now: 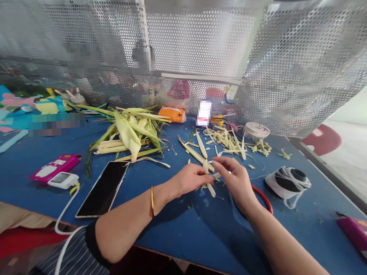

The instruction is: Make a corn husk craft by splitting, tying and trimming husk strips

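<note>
"What is nearest?"
"A phone (103,191), lying beside the left forearm on the blue table (188,231)."

"And the hands?"
"The left hand (190,180) pinches a pale husk strip (211,189) between thumb and fingers, in front of the person. The right hand (234,176) is curled close by; whether its fingertips grip the strip too, one cannot tell."

"Beyond them?"
"Loose strips (201,144), with a husk pile (126,132) to their left. Then an orange packet (172,114), before a metal screen (197,42)."

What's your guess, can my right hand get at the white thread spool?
Probably yes: the white thread spool sits to the right of your right hand, and nothing tall stands between them.
</note>
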A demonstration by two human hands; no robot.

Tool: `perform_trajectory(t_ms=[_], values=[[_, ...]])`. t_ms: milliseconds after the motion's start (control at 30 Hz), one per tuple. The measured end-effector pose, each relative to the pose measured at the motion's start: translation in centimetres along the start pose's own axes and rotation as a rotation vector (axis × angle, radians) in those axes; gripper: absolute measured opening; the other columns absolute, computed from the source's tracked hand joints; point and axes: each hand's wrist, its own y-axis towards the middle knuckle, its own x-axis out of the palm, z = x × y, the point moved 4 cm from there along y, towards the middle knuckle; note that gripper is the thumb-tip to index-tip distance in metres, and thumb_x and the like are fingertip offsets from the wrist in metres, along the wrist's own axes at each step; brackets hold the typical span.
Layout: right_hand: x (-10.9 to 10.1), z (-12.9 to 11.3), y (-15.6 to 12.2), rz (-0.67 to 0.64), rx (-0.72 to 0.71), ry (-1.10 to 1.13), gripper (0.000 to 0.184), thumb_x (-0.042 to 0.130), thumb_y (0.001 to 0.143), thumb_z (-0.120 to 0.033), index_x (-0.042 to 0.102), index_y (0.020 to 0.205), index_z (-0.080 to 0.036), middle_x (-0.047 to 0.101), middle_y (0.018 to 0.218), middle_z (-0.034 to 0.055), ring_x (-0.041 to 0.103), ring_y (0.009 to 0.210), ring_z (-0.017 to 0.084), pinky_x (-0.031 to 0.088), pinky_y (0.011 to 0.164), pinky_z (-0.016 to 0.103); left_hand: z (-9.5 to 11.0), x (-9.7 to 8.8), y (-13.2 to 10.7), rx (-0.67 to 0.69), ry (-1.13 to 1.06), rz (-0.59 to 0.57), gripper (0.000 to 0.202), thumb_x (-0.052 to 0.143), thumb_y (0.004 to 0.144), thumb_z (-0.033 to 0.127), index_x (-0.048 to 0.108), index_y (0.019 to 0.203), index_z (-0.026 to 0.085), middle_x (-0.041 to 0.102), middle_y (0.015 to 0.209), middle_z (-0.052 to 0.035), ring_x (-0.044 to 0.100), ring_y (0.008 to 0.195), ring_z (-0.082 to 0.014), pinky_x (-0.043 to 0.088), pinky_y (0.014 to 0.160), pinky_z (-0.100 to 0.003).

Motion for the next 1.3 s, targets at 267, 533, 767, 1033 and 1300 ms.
perform_trajectory(t_ms=[267, 533, 767, 1033, 1300], values=[[1.0, 0.3, -1.0, -0.043, 0.099, 0.124, 0.029, 0.071, 0.072, -0.046, 0.063, 0.065, -0.019, 0.061, 0.059, -0.0010, 0.050, 0.050, 0.013, 0.039, 0.049, 0.027, -0.4, 0.6, -0.1, 0.044, 0.005, -0.087, 0.039, 0.062, 0.078, 0.051, 0.075, 0.078, 0.014, 0.041, 0.046, 0.0051, 0.034, 0.044, -0.0083, 0.024, 0.047, -0.024], [0.1, 0.4, -0.6, 0.086, 0.049, 0.117, 0.027, 0.068, 0.076, -0.046, 0.067, 0.069, -0.019, 0.067, 0.069, 0.0015, 0.060, 0.066, 0.017, 0.044, 0.060, 0.028, 0.0, 1.3, -0.4, 0.008, -0.305, -0.171, 0.040, 0.066, 0.078, 0.053, 0.073, 0.074, 0.014, 0.039, 0.045, 0.0052, 0.037, 0.046, -0.0084, 0.029, 0.052, -0.025], [0.4, 0.6, 0.1, -0.059, 0.275, 0.408, 0.046, 0.063, 0.075, -0.063, 0.071, 0.087, -0.019, 0.074, 0.086, 0.0092, 0.068, 0.083, 0.024, 0.050, 0.078, 0.036, -0.1, -0.5, 0.4, -0.166, -0.836, -0.119, 0.018, 0.066, 0.081, 0.029, 0.064, 0.077, 0.012, 0.050, 0.061, 0.0023, 0.043, 0.051, -0.0059, 0.033, 0.051, -0.020], [2.0, -0.1, -1.0, -0.259, 0.076, 0.168, 0.029, 0.067, 0.078, -0.047, 0.068, 0.071, -0.018, 0.066, 0.070, 0.0024, 0.056, 0.065, 0.016, 0.041, 0.063, 0.028, -0.3, -0.7, 0.4, -0.236, -0.911, -0.081, 0.013, 0.063, 0.084, 0.022, 0.061, 0.079, 0.011, 0.054, 0.061, 0.0015, 0.044, 0.047, -0.0047, 0.031, 0.045, -0.017], [1.3, -0.9, -1.1, -0.149, -0.277, -0.416, 0.026, 0.057, 0.086, -0.029, 0.055, 0.061, -0.021, 0.057, 0.057, -0.0025, 0.049, 0.056, 0.014, 0.033, 0.057, 0.026, -0.7, -1.1, 0.6, -0.306, -0.894, 0.038, 0.018, 0.056, 0.087, 0.013, 0.061, 0.070, 0.011, 0.045, 0.050, 0.0050, 0.040, 0.040, -0.0028, 0.030, 0.041, -0.015]])
